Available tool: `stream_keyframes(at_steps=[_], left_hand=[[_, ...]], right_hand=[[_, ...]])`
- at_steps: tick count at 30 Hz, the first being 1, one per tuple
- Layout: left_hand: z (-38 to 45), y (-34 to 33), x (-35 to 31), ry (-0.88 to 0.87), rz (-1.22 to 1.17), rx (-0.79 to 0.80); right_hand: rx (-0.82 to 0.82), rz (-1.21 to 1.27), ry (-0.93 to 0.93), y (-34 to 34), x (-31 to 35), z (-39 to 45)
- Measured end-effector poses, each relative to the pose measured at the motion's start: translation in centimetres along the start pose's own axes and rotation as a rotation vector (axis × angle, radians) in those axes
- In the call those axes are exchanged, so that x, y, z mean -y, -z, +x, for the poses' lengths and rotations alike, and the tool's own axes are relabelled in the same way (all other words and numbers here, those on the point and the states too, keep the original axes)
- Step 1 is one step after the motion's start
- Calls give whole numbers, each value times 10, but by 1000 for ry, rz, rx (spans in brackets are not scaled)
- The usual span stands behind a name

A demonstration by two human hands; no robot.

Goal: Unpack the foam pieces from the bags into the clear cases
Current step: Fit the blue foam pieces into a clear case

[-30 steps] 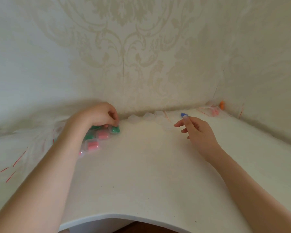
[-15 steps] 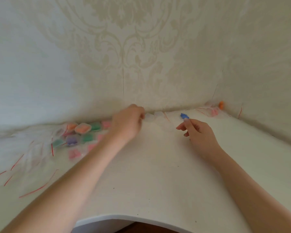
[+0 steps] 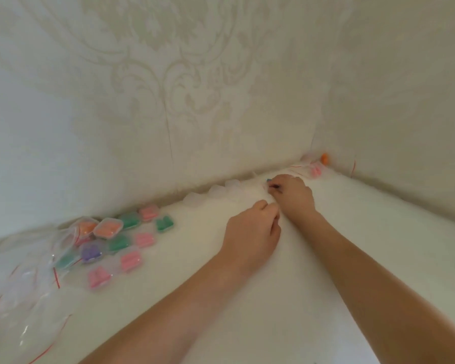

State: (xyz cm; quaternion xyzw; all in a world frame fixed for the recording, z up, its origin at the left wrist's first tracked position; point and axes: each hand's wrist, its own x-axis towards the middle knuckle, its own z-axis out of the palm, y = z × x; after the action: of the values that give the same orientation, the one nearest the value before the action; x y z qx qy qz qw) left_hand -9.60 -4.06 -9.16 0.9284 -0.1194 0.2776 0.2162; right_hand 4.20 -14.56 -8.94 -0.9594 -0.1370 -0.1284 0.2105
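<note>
The blue foam piece (image 3: 268,180) sits at my right hand's (image 3: 292,195) fingertips, near the back wall of the white worktop (image 3: 247,298); only a sliver of it shows, and those fingers are curled in, pinching at it. Just beside it runs a row of empty clear cases (image 3: 216,191) along the wall, hard to make out against the white. My left hand (image 3: 250,232) is closed into a loose fist touching the right hand; I cannot tell what it grips, if anything. Well to the left lie filled cases (image 3: 132,243) with pink, green, orange and purple foam, next to crumpled clear bags (image 3: 29,290) with red strips. In the far right corner rest a pink-filled bag (image 3: 315,170) and an orange piece (image 3: 325,158).
</note>
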Motion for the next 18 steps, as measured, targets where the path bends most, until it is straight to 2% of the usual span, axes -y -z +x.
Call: stream_keyframes(at_steps=[2, 4, 7, 9, 11, 15, 18], left_hand=[[-1, -1, -4, -52, 29, -18], [0, -1, -5, -31, -17, -75], [4, 0, -5, 247, -396, -167], [7, 4, -7, 437, -700, -255], [10, 7, -9, 530, -877, -279], [12, 9, -5, 598, -1024, -341], [13, 10, -1, 670, -1147, -302]], right_hand=[[-76, 33, -28, -2, 4, 2], [-182, 168, -46, 5, 8, -3], [-328, 343, 21, 17, 15, -29], [-326, 355, 127, 22, 17, -53], [-339, 414, 186, 30, 20, -73], [-350, 389, 252, 34, 21, -96], [-305, 261, 308, 30, 21, -100]])
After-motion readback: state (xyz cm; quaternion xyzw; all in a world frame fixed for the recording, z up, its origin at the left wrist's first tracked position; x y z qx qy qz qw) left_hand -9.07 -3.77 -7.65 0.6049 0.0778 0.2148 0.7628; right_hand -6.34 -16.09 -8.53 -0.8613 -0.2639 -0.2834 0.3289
